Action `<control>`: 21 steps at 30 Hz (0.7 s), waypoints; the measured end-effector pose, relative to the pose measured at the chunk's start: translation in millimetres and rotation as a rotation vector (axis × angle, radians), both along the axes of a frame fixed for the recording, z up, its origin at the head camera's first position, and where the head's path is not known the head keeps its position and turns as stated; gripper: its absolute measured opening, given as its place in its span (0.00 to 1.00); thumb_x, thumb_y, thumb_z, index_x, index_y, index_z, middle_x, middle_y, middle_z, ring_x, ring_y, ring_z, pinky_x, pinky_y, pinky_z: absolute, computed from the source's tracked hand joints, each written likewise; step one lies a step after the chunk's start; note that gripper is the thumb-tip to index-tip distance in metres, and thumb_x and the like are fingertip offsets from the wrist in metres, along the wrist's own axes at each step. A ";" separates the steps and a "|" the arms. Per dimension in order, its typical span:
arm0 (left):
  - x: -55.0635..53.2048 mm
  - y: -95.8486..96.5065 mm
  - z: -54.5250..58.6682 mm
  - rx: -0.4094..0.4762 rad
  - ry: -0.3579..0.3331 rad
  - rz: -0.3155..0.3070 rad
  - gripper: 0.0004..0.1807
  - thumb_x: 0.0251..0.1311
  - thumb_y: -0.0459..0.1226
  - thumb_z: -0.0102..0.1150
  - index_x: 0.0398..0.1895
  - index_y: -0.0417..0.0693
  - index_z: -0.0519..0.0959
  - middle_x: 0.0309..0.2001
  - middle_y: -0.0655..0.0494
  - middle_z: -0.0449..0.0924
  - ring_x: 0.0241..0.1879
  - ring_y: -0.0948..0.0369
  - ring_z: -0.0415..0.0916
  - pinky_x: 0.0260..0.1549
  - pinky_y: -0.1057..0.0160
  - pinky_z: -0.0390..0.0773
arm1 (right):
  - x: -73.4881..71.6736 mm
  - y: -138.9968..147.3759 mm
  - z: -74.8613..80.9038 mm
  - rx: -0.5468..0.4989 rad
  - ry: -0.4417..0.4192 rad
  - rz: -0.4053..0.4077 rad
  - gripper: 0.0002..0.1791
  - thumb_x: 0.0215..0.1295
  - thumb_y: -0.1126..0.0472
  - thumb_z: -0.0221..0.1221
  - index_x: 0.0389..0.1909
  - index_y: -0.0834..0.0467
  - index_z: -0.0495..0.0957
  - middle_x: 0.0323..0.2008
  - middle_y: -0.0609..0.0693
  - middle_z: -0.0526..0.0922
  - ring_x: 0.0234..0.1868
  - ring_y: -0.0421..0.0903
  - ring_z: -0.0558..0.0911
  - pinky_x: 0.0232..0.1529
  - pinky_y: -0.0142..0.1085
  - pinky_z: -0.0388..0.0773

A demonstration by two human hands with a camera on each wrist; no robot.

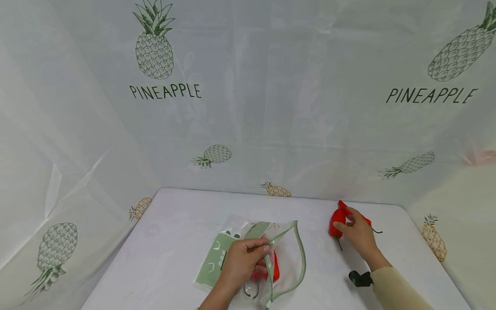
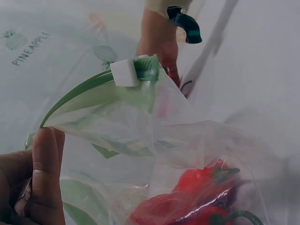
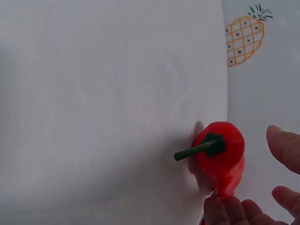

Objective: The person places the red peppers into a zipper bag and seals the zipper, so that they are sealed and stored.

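My left hand (image 1: 240, 261) pinches the green-trimmed rim of a clear zip bag (image 1: 290, 263) with a white slider (image 2: 124, 73). The bag's mouth gapes to the right in the head view. Red peppers (image 2: 187, 197) with green stems show through the plastic. At the table's back right, my right hand (image 1: 359, 233) is over two more peppers, one plump red pepper (image 1: 336, 222) and another red pepper (image 1: 367, 220) partly hidden by the hand. In the right wrist view its fingers (image 3: 234, 212) are spread at the tip of a red pepper (image 3: 219, 147).
A white table (image 1: 160, 240) carries everything. A green-printed flat packet (image 1: 211, 265) lies under and left of the left hand. Pineapple-print sheeting (image 1: 250, 104) hangs behind and at the sides. A dark wrist device (image 1: 360, 279) sits by the right sleeve.
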State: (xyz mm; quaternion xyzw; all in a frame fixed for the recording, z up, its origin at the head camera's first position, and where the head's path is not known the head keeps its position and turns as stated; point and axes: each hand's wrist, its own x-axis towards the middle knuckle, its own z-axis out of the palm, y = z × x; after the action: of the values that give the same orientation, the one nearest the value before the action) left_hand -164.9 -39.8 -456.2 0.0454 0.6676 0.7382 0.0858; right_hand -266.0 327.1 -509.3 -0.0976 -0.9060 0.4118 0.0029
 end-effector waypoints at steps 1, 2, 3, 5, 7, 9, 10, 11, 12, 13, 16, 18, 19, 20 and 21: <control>0.4 0.1 -0.2 0.005 -0.002 0.001 0.16 0.68 0.35 0.70 0.55 0.35 0.87 0.42 0.45 0.90 0.24 0.64 0.84 0.24 0.65 0.88 | -1.4 0.9 -1.5 -0.006 -0.004 0.000 0.49 0.73 0.49 0.66 0.83 0.63 0.50 0.76 0.73 0.63 0.70 0.71 0.69 0.58 0.61 0.86; 0.9 0.1 -0.5 0.007 -0.005 0.002 0.16 0.68 0.35 0.70 0.55 0.36 0.86 0.42 0.45 0.90 0.24 0.64 0.84 0.24 0.65 0.88 | -2.6 1.5 -2.5 -0.013 -0.009 -0.002 0.49 0.73 0.49 0.66 0.83 0.63 0.49 0.76 0.73 0.62 0.70 0.71 0.69 0.58 0.61 0.85; 1.3 0.2 -0.8 0.009 -0.008 0.003 0.16 0.68 0.35 0.70 0.56 0.36 0.86 0.43 0.45 0.90 0.23 0.63 0.84 0.24 0.65 0.88 | -3.7 2.1 -3.3 -0.019 -0.014 -0.003 0.50 0.73 0.50 0.66 0.83 0.63 0.49 0.76 0.73 0.62 0.70 0.71 0.69 0.59 0.62 0.84; 2.1 0.3 -1.4 0.013 -0.012 0.000 0.17 0.68 0.35 0.70 0.56 0.37 0.86 0.43 0.46 0.90 0.23 0.63 0.84 0.24 0.63 0.89 | -5.6 3.1 -4.9 -0.030 -0.021 -0.003 0.50 0.74 0.50 0.66 0.83 0.64 0.48 0.76 0.74 0.61 0.71 0.72 0.68 0.61 0.63 0.82; 2.4 0.5 -1.9 0.012 -0.017 -0.003 0.17 0.68 0.36 0.70 0.57 0.37 0.86 0.43 0.46 0.90 0.22 0.63 0.83 0.24 0.62 0.89 | -7.3 3.8 -6.3 -0.040 -0.027 -0.006 0.50 0.74 0.51 0.65 0.83 0.65 0.47 0.76 0.74 0.61 0.72 0.72 0.68 0.62 0.62 0.82; 2.5 0.7 -2.6 0.013 -0.022 -0.005 0.17 0.68 0.36 0.70 0.57 0.38 0.86 0.43 0.47 0.90 0.22 0.62 0.83 0.25 0.60 0.90 | -8.7 4.4 -7.9 -0.045 -0.031 -0.013 0.49 0.74 0.52 0.65 0.83 0.65 0.47 0.75 0.74 0.61 0.72 0.72 0.68 0.62 0.61 0.83; 2.5 0.8 -2.9 0.012 -0.022 -0.006 0.17 0.68 0.36 0.70 0.57 0.38 0.86 0.43 0.47 0.89 0.22 0.62 0.83 0.25 0.59 0.90 | -9.4 4.6 -8.8 -0.050 -0.032 -0.017 0.49 0.74 0.52 0.65 0.83 0.65 0.47 0.74 0.74 0.61 0.72 0.72 0.67 0.61 0.60 0.84; 2.4 0.9 -3.4 0.012 -0.023 -0.005 0.17 0.68 0.36 0.70 0.57 0.38 0.86 0.43 0.47 0.90 0.21 0.62 0.83 0.25 0.59 0.90 | -10.0 4.7 -9.4 -0.054 -0.033 -0.021 0.49 0.74 0.52 0.65 0.83 0.65 0.47 0.74 0.74 0.61 0.72 0.72 0.67 0.60 0.59 0.84; 2.3 0.9 -3.6 0.012 -0.024 -0.003 0.17 0.68 0.36 0.70 0.57 0.38 0.86 0.43 0.47 0.90 0.21 0.62 0.83 0.26 0.58 0.90 | -10.7 4.7 -10.2 -0.058 -0.034 -0.025 0.49 0.74 0.52 0.65 0.83 0.65 0.47 0.74 0.74 0.62 0.72 0.72 0.67 0.60 0.59 0.85; 2.4 1.0 -3.9 0.011 -0.026 -0.002 0.17 0.68 0.36 0.70 0.58 0.38 0.86 0.43 0.47 0.90 0.21 0.62 0.83 0.26 0.57 0.91 | -11.5 4.6 -10.9 -0.062 -0.035 -0.028 0.50 0.74 0.52 0.65 0.83 0.65 0.47 0.73 0.74 0.62 0.72 0.72 0.67 0.59 0.59 0.85; 2.4 1.4 -3.8 0.009 -0.027 0.001 0.18 0.68 0.36 0.70 0.58 0.38 0.86 0.43 0.47 0.90 0.21 0.62 0.83 0.25 0.57 0.90 | -13.5 3.9 -11.6 -0.071 -0.041 -0.033 0.50 0.74 0.52 0.65 0.83 0.64 0.47 0.74 0.74 0.61 0.72 0.72 0.65 0.61 0.60 0.84; 2.6 1.6 -3.5 0.005 -0.027 0.002 0.18 0.68 0.36 0.70 0.58 0.38 0.86 0.43 0.47 0.90 0.20 0.63 0.83 0.25 0.58 0.90 | -15.0 3.4 -11.2 -0.076 -0.049 -0.031 0.50 0.73 0.53 0.66 0.83 0.65 0.47 0.74 0.75 0.61 0.72 0.73 0.64 0.62 0.62 0.82; 2.7 1.7 -3.5 0.004 -0.027 0.003 0.17 0.68 0.36 0.70 0.58 0.39 0.86 0.43 0.47 0.90 0.20 0.63 0.83 0.25 0.58 0.90 | -15.5 2.8 -10.7 -0.078 -0.056 -0.031 0.50 0.72 0.54 0.66 0.83 0.65 0.47 0.74 0.75 0.61 0.72 0.73 0.64 0.63 0.63 0.82; 2.6 1.9 -3.5 0.004 -0.027 0.003 0.17 0.68 0.36 0.70 0.58 0.39 0.86 0.43 0.47 0.90 0.20 0.63 0.83 0.24 0.59 0.90 | -16.1 2.2 -10.4 -0.081 -0.067 -0.034 0.50 0.72 0.55 0.67 0.83 0.64 0.47 0.75 0.75 0.60 0.72 0.73 0.63 0.63 0.63 0.81; 2.7 2.0 -3.5 0.003 -0.027 0.004 0.17 0.68 0.36 0.70 0.57 0.40 0.87 0.42 0.47 0.90 0.20 0.63 0.83 0.24 0.60 0.90 | -16.6 1.6 -10.1 -0.083 -0.078 -0.035 0.51 0.71 0.55 0.67 0.83 0.64 0.47 0.75 0.75 0.60 0.72 0.74 0.63 0.62 0.64 0.81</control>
State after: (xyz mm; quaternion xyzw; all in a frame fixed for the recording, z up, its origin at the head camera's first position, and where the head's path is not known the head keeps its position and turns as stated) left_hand -162.3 -37.8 -459.7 0.0343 0.6654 0.7398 0.0933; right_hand -282.6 328.7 -519.5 -0.1293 -0.8858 0.4446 -0.0295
